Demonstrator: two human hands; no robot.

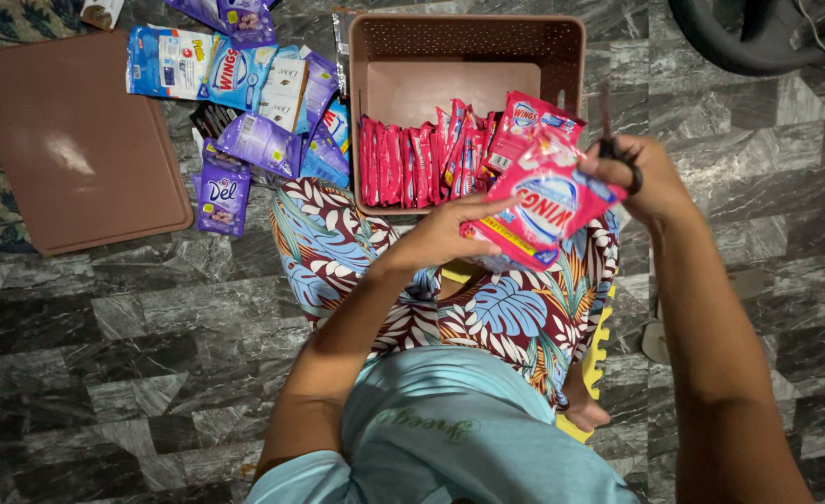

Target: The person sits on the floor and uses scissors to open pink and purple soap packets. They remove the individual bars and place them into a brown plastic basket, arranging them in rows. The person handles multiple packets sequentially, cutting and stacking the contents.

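Just right of the frame's centre, the person's left hand [440, 233] pinches the lower edge of a pink detergent sachet [545, 201], fingers closed on it from below while the packet stands tilted above the lap. The right hand [641, 177], at the sachet's upper right corner, is closed around a pair of dark-handled scissors [610, 140], whose blades point up toward the top of the frame; the handle loops sit against the packet's corner, though whether the blades touch it cannot be told. Directly behind the sachet, in the upper middle of the frame, a brown plastic basket [375, 56] with a perforated wall holds a row of pink sachets [412, 163] standing on edge along its near side. To the left of the basket, a loose pile of blue and purple sachets [253, 103] lies on the dark marble-patterned floor [132, 336]. Farther left sits a flat brown lid [76, 140]. The person wears leaf-patterned trousers [506, 308] and a light blue shirt [450, 429].
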